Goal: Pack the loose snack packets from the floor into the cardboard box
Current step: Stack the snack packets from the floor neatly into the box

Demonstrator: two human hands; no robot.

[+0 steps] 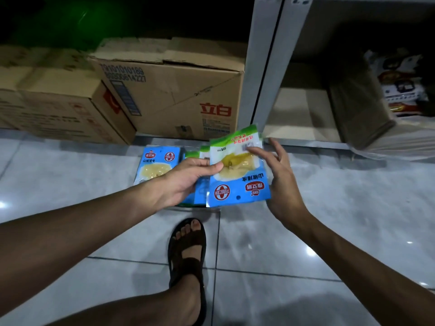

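left hand (188, 177) fingers pinch snack packets (237, 175) | right hand (280, 182) fingers spread, touching top packet

Lower packets (200, 184) mostly hidden behind left hand (186, 177) and top packet (237, 170).

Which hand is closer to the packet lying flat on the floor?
Left. The left hand overlaps the floor packet at its right edge; the right hand is farther right, beyond the held packet.

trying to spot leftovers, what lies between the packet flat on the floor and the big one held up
In the head view, the left hand and a few more packets behind it lie between the floor packet and the held packet.
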